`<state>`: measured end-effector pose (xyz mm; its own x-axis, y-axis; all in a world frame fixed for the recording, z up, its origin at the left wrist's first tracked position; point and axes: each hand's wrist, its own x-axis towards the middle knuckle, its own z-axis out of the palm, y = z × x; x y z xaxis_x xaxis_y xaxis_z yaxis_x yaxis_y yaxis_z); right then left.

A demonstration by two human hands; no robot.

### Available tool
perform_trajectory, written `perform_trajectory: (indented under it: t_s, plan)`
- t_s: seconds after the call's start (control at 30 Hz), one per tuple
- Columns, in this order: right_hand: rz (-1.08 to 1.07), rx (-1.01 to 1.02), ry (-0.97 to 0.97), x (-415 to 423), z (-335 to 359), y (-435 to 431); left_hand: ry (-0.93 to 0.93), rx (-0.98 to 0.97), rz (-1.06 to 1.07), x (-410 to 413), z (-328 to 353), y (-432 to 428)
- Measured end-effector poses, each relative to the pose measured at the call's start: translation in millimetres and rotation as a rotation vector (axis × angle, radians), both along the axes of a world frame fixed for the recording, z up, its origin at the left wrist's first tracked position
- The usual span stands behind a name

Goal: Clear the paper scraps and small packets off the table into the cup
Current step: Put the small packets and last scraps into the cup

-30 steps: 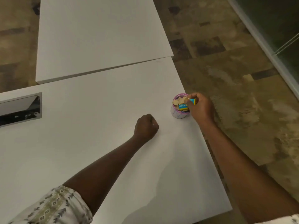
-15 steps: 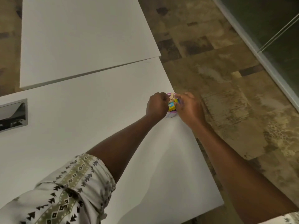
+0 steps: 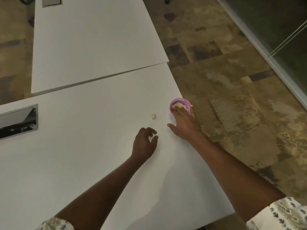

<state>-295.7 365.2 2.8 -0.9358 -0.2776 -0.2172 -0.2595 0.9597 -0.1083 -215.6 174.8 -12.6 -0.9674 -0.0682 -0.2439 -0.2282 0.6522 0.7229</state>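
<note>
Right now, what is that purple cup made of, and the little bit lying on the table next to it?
The cup looks like thin see-through plastic: its wall is clear and its rim is pinkish purple. The scrap seems to be paper or light card: tan, matte, with uneven edges, though it is too small to be sure. The table looks like smooth white laminate with a dull sheen.

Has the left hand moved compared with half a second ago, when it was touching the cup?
Yes. The left hand has pulled back toward the person, away from the cup, and now hovers open near the scrap.
</note>
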Motion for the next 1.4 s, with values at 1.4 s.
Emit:
perform_trajectory:
  t_s: [1.4]
  plan:
    - [0.028, -0.073, 0.093, -4.3, -67.1, -98.7, 0.091, -0.533, -0.166, 118.8, -109.5, -108.3]
